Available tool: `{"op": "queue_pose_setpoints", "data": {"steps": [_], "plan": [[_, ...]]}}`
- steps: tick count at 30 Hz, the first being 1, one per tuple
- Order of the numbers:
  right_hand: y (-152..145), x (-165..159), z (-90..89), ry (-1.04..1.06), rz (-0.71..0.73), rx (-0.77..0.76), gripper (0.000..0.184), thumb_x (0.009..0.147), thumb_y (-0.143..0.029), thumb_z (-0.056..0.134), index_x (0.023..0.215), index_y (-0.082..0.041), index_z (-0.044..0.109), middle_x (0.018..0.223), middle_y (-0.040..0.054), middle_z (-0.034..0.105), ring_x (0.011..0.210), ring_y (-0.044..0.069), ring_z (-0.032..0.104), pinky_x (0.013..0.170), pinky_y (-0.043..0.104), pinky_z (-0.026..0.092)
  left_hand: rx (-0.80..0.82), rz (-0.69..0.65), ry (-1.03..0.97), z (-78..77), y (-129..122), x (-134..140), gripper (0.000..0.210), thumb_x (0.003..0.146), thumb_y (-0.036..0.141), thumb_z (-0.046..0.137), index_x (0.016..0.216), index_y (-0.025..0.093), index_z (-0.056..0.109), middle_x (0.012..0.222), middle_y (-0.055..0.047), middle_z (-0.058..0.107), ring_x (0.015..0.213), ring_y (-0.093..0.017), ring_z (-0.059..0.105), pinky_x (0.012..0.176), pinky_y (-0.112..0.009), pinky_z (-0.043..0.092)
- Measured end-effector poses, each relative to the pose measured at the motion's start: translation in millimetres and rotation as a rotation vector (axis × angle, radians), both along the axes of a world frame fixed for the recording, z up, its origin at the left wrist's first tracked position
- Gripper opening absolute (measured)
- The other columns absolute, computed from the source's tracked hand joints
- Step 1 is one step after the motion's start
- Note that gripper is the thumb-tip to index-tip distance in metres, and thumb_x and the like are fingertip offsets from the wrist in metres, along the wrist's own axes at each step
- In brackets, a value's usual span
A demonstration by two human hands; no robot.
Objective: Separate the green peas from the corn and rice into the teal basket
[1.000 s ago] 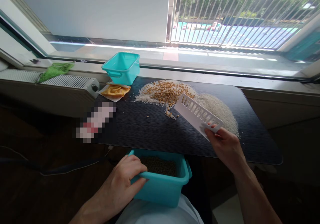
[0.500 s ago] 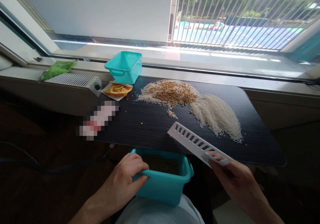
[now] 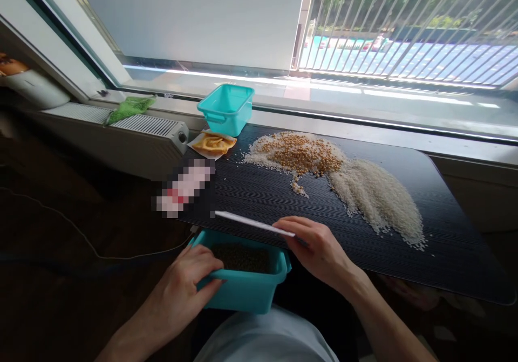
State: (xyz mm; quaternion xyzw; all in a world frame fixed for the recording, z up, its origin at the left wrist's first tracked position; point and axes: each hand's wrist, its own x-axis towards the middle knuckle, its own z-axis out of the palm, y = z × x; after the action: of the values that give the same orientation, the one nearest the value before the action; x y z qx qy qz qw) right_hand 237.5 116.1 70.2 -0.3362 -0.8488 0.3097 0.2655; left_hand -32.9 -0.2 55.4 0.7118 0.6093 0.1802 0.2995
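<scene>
Steadying the near teal tub (image 3: 246,294), I'd judge: left hand (image 3: 188,275) clamped on its rim (image 3: 253,277). Right hand (image 3: 318,246) pinches 1 end of white strip (image 3: 251,223), likely for reach.

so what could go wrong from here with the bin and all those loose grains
The left-hand grip holds the lower teal bin by its rim, so a slip might tip out its dark contents. The right-hand grip has the thin white tool near one end, so it could twist or drop. The white grains lie loose on the dark table, so a bump might scatter some.
</scene>
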Motion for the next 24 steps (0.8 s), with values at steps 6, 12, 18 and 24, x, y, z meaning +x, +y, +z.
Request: {"op": "queue_pose_setpoints", "data": {"steps": [6,12,18,24], "plan": [[-22,38,12.0,0.076,-0.054,-0.024,0.021,0.093,-0.017,0.053,0.102,-0.022,0.072,0.097,0.0043,0.077,0.083,0.015,0.073,0.075,0.022,0.057,-0.002,-0.023,-0.040,1.4,5,7,0.017,0.091,0.026,0.055,0.082,0.022,0.069,0.084,-0.003,0.067,0.084,-0.020,0.061,0.079,-0.033,0.051],[-10,81,-4.0,0.061,-0.666,0.092,0.016,0.086,-0.031,0.062,0.090,-0.024,0.076,0.093,0.0037,0.079,0.076,0.022,0.075,0.070,0.031,0.061,-0.009,-0.083,-0.033,2.7,11,24,0.017,0.092,0.021,0.053,0.085,0.022,0.068,0.086,-0.003,0.067,0.087,-0.020,0.060,0.081,-0.034,0.051],[1,88,-18.4,0.099,-0.770,0.033,0.022,0.083,-0.034,0.062,0.091,-0.021,0.077,0.096,0.0060,0.079,0.072,0.022,0.074,0.065,0.032,0.061,-0.054,-0.105,-0.032,3.6,12,34,0.016,0.091,0.020,0.053,0.085,0.023,0.068,0.088,-0.002,0.067,0.088,-0.020,0.060,0.082,-0.034,0.051],[-4,86,-16.7,0.112,-0.710,0.007,0.020,0.083,-0.033,0.062,0.091,-0.021,0.077,0.094,0.0055,0.080,0.078,0.023,0.075,0.066,0.031,0.060,-0.074,-0.105,-0.052,4.2,14,36,0.015,0.091,0.022,0.054,0.087,0.023,0.068,0.090,-0.003,0.067,0.089,-0.020,0.060,0.082,-0.034,0.051]]}}
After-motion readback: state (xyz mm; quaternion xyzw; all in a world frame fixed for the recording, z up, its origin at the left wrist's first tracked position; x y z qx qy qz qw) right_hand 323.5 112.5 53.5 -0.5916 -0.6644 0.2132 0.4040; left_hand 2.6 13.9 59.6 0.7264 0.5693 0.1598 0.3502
